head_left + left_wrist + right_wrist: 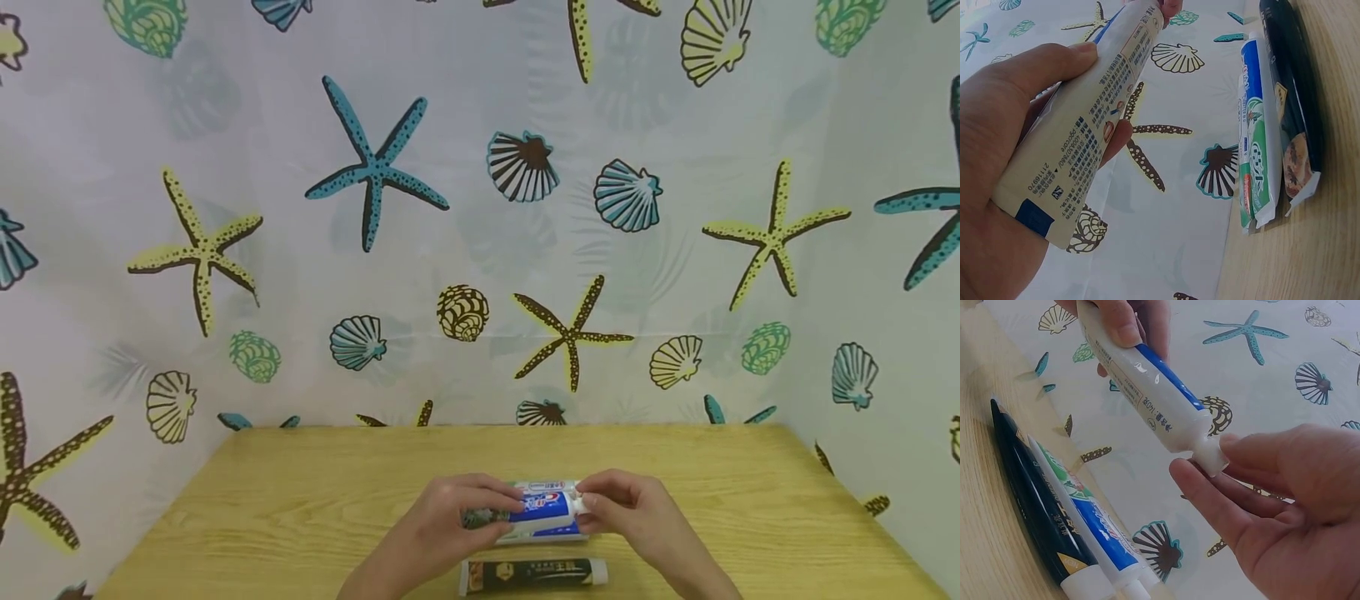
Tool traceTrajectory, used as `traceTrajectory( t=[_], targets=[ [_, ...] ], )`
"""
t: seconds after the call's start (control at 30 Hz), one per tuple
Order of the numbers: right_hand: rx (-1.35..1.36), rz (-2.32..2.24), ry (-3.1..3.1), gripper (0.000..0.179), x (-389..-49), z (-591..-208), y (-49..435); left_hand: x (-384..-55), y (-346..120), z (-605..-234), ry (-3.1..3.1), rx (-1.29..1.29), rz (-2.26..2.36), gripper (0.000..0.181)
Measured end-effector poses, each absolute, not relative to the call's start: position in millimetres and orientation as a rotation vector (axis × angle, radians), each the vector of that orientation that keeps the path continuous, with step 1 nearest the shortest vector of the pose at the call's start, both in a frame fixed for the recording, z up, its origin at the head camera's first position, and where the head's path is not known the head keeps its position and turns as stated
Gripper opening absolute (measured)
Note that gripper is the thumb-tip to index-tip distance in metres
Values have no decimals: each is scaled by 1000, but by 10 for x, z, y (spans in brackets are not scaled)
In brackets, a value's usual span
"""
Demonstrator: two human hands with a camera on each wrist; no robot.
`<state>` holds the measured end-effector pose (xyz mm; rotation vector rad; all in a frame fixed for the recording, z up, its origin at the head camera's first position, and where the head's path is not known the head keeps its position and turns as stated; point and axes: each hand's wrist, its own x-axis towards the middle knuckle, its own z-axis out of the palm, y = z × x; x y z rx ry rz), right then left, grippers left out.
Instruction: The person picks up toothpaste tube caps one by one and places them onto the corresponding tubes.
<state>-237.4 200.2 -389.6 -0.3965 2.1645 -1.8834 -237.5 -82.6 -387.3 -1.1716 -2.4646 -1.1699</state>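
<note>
My left hand (444,521) grips the body of a white and blue toothpaste tube (543,510), thumb on one side and fingers round the other. Rows of small print cover the side of this tube (1094,119) in the left wrist view. At its other end, my right hand (641,515) pinches the white cap (1211,456) between thumb and fingers. The tube is held up above the table, tilted in the wrist views. Below it lies a second toothpaste tube (1094,512), green, blue and white, partly covered by the held one in the head view.
A black tube (528,573) with a white cap lies on the wooden table (300,500), nearer to me than the green, blue and white one. A white curtain (465,233) printed with starfish and shells surrounds the table at the back and sides.
</note>
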Motion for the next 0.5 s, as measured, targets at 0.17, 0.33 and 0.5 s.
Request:
traceTrajectory(
  t=[0.17,0.33,0.5],
  targets=[
    [-405,-1847,2211,35,-2367,-3911,1989,-2365,-835,-3899,-2488,-1179,-1170,19],
    [-401,-1838,2266,30,-2357,-3895,1979,-2371,-826,-3889,-2484,-1173,-1177,20],
    [-401,-1880,2198,30,-2358,-3891,1980,-2362,-828,-3860,-2493,-1153,-1176,19]
  ],
)
